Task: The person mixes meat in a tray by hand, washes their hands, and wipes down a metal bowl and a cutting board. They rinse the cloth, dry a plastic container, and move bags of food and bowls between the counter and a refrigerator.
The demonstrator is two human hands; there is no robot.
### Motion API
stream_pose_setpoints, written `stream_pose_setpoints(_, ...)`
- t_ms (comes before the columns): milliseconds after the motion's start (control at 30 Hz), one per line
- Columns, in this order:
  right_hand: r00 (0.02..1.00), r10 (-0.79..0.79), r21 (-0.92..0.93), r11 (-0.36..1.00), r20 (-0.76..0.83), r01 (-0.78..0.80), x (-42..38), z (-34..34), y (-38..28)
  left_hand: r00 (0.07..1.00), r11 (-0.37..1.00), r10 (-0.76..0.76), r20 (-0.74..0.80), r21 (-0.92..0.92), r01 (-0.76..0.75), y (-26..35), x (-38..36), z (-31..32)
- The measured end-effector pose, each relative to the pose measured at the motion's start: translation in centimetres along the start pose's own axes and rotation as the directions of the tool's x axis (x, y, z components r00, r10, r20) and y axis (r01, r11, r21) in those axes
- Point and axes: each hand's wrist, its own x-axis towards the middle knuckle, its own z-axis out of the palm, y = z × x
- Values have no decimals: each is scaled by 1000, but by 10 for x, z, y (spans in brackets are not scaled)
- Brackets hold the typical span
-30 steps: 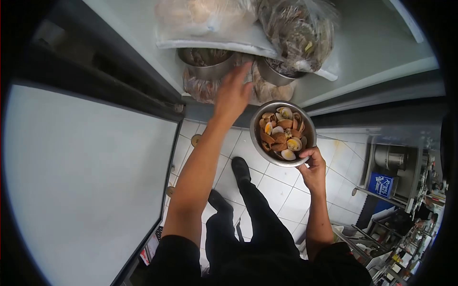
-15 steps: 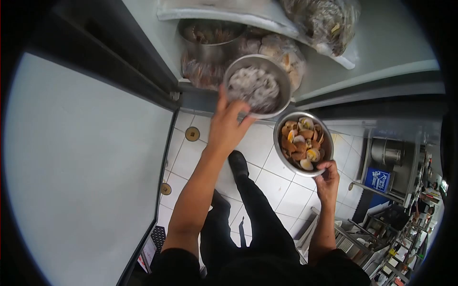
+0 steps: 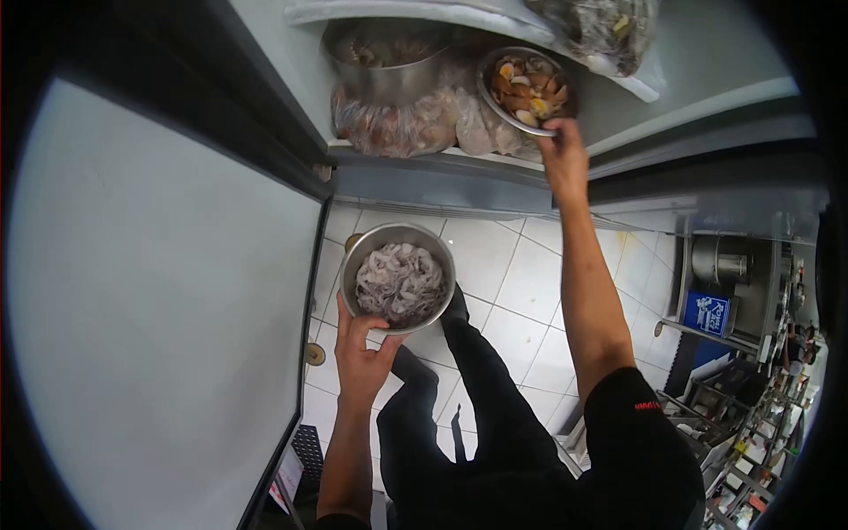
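My left hand [image 3: 364, 358] grips the near rim of a metal bowl [image 3: 448, 261] of pale grey, squid-like seafood [image 3: 399, 281], out over the floor. With arm stretched forward, my right hand [image 3: 564, 152] is closed on the near rim of a second metal bowl [image 3: 484, 84], which holds clams [image 3: 528, 87]. That bowl is inside the fridge, on the right side of the shelf opening, over clear plastic bags [image 3: 406, 128] of food. To its left stands a large metal pot [image 3: 389, 78] with seafood in it.
A white shelf [image 3: 424, 11] with a wrapped bag [image 3: 609, 35] runs above the bowl. The open fridge door [image 3: 150, 291] fills the left side. At right are steel shelving and a blue box [image 3: 707, 314]. White tiles [image 3: 503, 340] cover the floor.
My left hand has drawn the squid-like seafood bowl back from the fridge, down and to the left. My right hand has carried the clam bowl forward and up into the fridge.
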Motion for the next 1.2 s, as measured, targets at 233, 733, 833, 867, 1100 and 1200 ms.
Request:
stream_pose_setpoints(233,986,147,34,988,72,-150,10,-7,-4,975,979,206,87,-15,-205,123,102,28)
stream_pose_setpoints(733,995,-3,-155,988,100,18,80,54,-14,999,995,44,-14,93,-42,72,41,19)
stream_pose_setpoints(833,990,11,-124,992,139,7,81,51,-14,998,998,-59,-38,25,60,61,19,15)
stream_pose_setpoints(867,991,-2,-101,995,136,15,82,49,-11,995,995,-93,-41,-40,92,58,17,16)
stream_pose_setpoints(1100,988,2,30,1000,153,-6,85,45,-15,998,997,-61,-12,-52,61,50,-1,16)
stream_pose_setpoints(1200,990,-14,42,999,143,8,83,41,-19,1000,999,-22,-12,-39,22,62,4,15)
